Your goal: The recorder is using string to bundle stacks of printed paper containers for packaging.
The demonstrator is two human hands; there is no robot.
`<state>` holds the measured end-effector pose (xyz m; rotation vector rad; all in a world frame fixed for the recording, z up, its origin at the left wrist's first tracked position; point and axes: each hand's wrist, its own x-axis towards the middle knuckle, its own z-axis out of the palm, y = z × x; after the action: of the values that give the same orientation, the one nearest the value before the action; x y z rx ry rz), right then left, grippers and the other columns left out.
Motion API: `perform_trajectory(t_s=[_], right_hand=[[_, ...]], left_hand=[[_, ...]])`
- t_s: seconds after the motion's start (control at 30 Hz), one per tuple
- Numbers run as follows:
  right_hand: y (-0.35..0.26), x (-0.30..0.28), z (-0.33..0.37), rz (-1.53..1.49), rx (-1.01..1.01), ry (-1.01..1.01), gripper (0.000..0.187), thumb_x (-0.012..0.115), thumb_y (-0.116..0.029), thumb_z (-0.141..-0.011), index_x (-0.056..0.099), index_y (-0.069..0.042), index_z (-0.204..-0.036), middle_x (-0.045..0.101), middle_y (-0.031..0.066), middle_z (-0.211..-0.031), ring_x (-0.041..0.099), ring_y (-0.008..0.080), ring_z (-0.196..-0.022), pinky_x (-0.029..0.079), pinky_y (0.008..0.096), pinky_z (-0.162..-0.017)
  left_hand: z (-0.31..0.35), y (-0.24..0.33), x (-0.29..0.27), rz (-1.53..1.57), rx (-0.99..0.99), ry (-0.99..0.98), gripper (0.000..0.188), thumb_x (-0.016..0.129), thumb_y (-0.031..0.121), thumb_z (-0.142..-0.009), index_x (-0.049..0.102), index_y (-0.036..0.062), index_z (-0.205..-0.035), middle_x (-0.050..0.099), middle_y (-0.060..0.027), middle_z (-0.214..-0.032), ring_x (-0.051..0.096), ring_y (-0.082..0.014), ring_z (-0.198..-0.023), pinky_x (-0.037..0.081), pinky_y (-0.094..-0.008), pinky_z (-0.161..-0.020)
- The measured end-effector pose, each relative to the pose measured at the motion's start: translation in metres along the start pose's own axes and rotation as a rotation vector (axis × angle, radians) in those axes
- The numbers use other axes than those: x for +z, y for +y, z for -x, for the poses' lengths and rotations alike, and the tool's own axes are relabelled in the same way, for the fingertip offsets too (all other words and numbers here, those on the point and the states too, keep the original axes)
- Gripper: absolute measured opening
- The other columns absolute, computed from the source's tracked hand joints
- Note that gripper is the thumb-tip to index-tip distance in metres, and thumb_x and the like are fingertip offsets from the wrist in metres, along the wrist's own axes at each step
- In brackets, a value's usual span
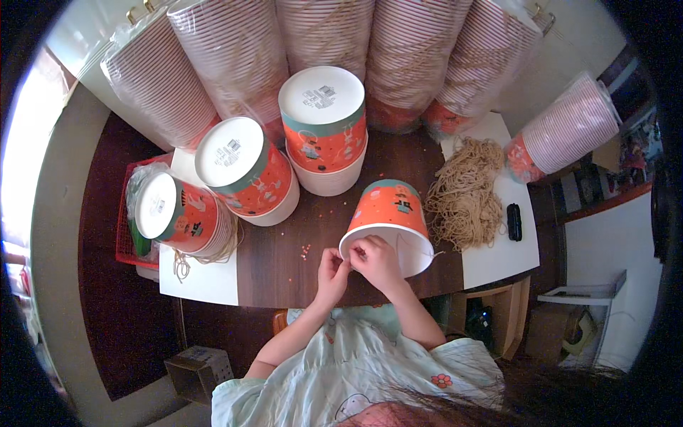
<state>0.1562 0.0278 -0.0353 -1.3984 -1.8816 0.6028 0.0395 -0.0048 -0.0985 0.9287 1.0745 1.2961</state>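
An orange paper bucket [388, 203] with a green band lies tipped on the table, its white-rimmed mouth toward me. At the near left of that rim, my left hand [332, 276] is closed in a pinch. My right hand [377, 263] meets it there, its fingers pinched together over the bucket's edge. What lies between the fingertips of either hand is too small and hidden to make out. A thin strand runs inside the bucket, and a short cord end [437, 254] sticks out at its right rim.
Upturned bucket stacks stand left: near [158, 206], middle [229, 153] and far [324, 96]. Beige cords [466, 192] are heaped at right beside a black object [514, 222]. Tall plastic-wrapped bucket stacks [324, 35] line the back. Orange bits [306, 250] dot the brown table [270, 274].
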Motion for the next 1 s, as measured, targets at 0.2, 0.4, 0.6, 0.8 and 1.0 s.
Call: perform_trajectory(t_s=[0.2,0.4,0.6,0.8,1.0], right_hand=[[-0.001,0.0,0.001,0.0,-0.009,-0.013,0.007,0.061,-0.01,-0.069,0.056,-0.005,-0.071,0.058,0.0097,-0.071,0.057,0.0271,-0.07,0.047,0.0372,-0.063],[0.0,0.001,0.002,0.025,-0.019,-0.008,0.007,0.062,-0.009,-0.068,0.057,-0.005,-0.07,0.058,0.0085,-0.07,0.058,0.0256,-0.067,0.047,0.036,-0.061],[-0.001,-0.001,0.002,0.006,0.039,-0.083,0.008,0.059,-0.01,-0.07,0.055,-0.003,-0.071,0.059,0.0115,-0.073,0.058,0.029,-0.072,0.047,0.0387,-0.065],[-0.001,0.0,0.0,0.005,0.026,-0.075,0.009,0.059,-0.011,-0.071,0.055,-0.003,-0.072,0.059,0.012,-0.074,0.058,0.0295,-0.072,0.047,0.0391,-0.065],[-0.001,-0.002,0.001,-0.125,0.036,-0.051,0.01,0.06,-0.008,-0.073,0.056,-0.002,-0.081,0.059,0.0099,-0.074,0.06,0.0245,-0.071,0.048,0.0343,-0.063]], left_hand=[[0.001,0.006,0.002,-0.008,0.018,-0.01,0.011,0.05,0.003,-0.085,0.041,0.004,-0.092,0.046,0.0004,-0.083,0.046,-0.0054,-0.073,0.041,-0.0182,-0.064],[0.001,0.006,0.002,0.006,0.015,-0.012,0.011,0.05,0.003,-0.085,0.041,0.004,-0.092,0.046,0.0003,-0.083,0.046,-0.0051,-0.073,0.041,-0.0179,-0.064],[0.002,0.006,0.002,-0.015,0.019,-0.007,0.011,0.05,0.003,-0.085,0.041,0.004,-0.091,0.046,0.0002,-0.082,0.046,-0.0047,-0.072,0.041,-0.0178,-0.064],[0.004,0.007,0.003,0.018,-0.005,-0.005,0.011,0.05,0.002,-0.085,0.041,0.0039,-0.092,0.047,-0.0001,-0.082,0.047,-0.0051,-0.073,0.041,-0.0182,-0.064],[0.006,0.011,0.003,0.102,-0.022,-0.02,0.012,0.046,0.003,-0.087,0.041,0.003,-0.098,0.048,-0.004,-0.091,0.051,-0.0086,-0.078,0.044,-0.0219,-0.07]])
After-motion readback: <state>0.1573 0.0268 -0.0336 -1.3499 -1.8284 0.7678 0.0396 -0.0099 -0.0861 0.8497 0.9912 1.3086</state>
